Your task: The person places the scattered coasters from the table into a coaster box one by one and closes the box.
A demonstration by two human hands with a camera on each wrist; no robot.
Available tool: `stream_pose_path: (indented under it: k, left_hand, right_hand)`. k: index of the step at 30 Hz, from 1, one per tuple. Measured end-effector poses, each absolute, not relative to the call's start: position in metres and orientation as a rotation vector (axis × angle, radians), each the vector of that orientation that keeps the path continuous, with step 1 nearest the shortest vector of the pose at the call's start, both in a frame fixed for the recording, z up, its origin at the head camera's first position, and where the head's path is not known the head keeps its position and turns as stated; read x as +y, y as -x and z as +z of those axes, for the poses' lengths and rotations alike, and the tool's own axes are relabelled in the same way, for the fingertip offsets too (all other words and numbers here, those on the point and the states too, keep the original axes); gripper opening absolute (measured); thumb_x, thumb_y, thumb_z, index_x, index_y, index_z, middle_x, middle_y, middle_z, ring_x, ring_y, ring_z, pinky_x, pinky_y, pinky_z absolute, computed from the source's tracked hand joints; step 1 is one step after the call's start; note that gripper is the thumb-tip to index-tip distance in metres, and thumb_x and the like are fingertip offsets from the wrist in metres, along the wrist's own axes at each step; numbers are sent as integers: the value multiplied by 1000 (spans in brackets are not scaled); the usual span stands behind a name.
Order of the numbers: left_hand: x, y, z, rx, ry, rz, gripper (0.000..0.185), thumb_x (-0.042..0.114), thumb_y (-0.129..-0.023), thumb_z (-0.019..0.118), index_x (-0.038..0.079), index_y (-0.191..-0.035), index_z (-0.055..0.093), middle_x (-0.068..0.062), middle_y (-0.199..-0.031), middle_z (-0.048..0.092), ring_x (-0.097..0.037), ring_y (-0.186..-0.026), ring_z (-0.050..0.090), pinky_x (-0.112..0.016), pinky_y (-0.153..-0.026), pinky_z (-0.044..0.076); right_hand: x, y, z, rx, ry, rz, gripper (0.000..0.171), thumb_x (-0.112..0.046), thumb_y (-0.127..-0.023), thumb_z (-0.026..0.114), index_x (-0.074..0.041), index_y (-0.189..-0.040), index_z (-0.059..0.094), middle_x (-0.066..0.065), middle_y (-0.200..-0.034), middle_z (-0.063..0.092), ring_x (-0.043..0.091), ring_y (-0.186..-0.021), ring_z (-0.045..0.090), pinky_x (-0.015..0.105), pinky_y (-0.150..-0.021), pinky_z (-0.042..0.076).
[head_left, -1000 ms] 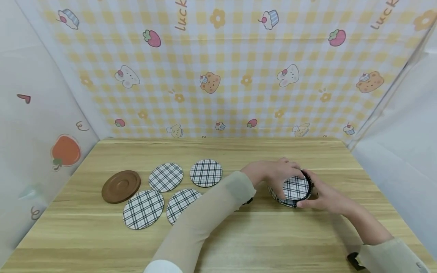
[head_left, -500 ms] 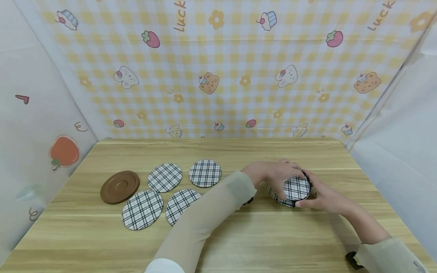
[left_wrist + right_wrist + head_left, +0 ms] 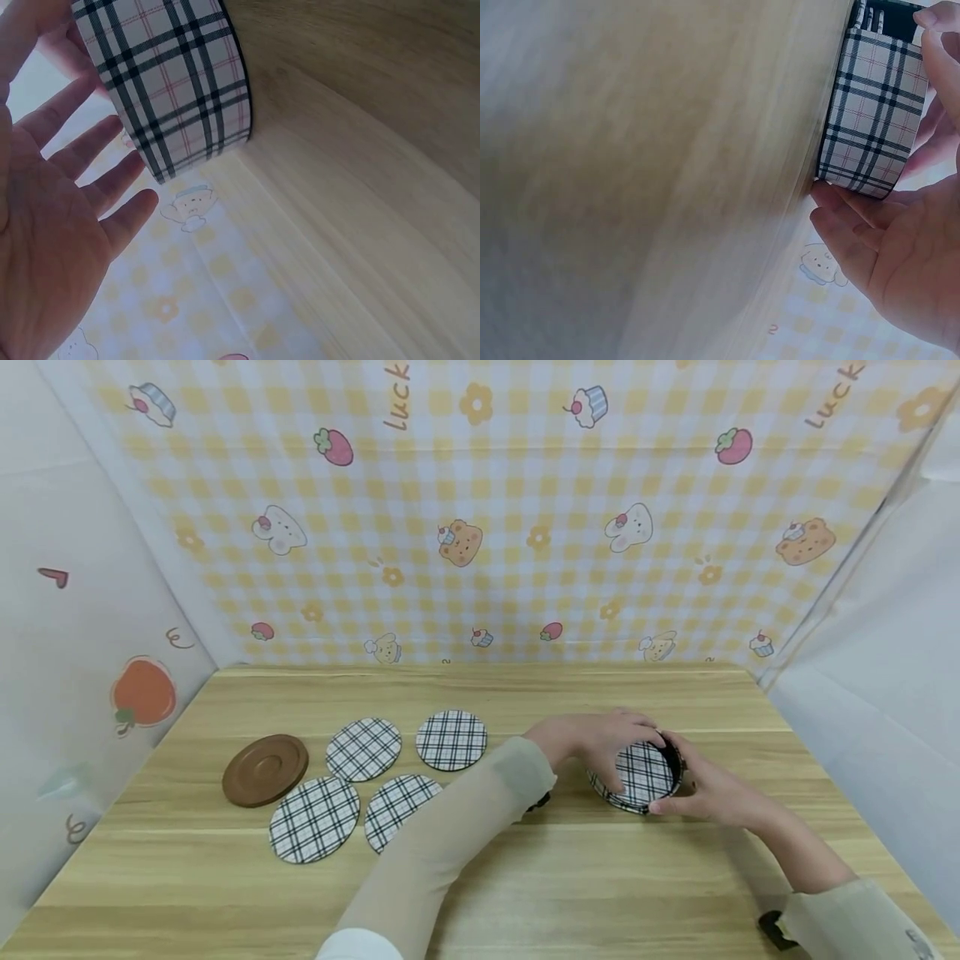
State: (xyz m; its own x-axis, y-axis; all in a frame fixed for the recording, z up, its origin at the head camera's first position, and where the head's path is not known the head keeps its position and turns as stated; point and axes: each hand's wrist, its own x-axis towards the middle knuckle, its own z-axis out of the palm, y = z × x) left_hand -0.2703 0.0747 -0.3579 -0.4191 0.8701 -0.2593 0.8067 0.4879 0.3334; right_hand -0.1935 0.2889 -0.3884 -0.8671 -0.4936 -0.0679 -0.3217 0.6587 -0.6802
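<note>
So: plaid holder (image 3: 877, 112) between right hand (image 3: 711, 792), gripping its side, and left hand (image 3: 597, 747), hold unclear.

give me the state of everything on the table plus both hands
Plaid holder: upright on the table, open-topped
Coaster in the holder: right edge below the rim
Four loose coasters: flat, one partly hidden by the left sleeve
Brown disc: lying flat
Left hand: fingers spread over the holder's top
Right hand: gripping the holder's side

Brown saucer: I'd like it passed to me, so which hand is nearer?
Left. The left hand is right of the brown saucer, at the plaid holder; the right hand is farther right, at the holder's right.
</note>
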Motion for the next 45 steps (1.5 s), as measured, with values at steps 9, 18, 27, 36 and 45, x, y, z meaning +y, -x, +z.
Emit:
stream_pose_path:
  k: [9,18,27,36,45]
  left_hand:
    - [49,272,-355,2395,-1421,301,81,34,-85,77,16,-153,37,-3,-162,29,-20,-149,26,-29,-121,25]
    - [-1,266,-347,2454,-1391,338,76,28,-87,75,11,-152,39,-4,-157,38,-18,-147,34,-28,-122,25]
    - [-48,246,-328,2548,-1345,333,69,31,-91,71,9,-149,43,-5,-150,46,-19,-140,43,-33,-118,34]
    - [-102,218,-313,2703,-1249,343,62,34,-92,69,11,-146,47,-3,-149,49,-21,-140,45,-36,-117,36]
    - [-154,186,-309,2806,-1059,375,62,29,-88,74,10,-143,52,-6,-145,54,-25,-137,49,-43,-113,40]
  right_hand:
    - [288,195,-389,2628,655,-1027,103,-26,-85,79,6,-154,10,36,-146,37,52,-127,47,57,-96,47]
    - [288,193,-391,2639,622,-1025,106,-26,-83,80,9,-153,10,40,-143,37,54,-122,50,64,-96,45]
    - [288,191,-390,2640,628,-1012,107,-26,-83,80,9,-154,8,40,-144,34,52,-122,51,60,-95,46]
    - [286,190,-387,2632,605,-1012,107,-27,-84,80,8,-154,6,41,-147,29,57,-126,45,67,-97,41]
    - [286,191,-388,2644,623,-1009,107,-27,-83,80,7,-154,8,41,-146,32,56,-124,47,67,-97,42]
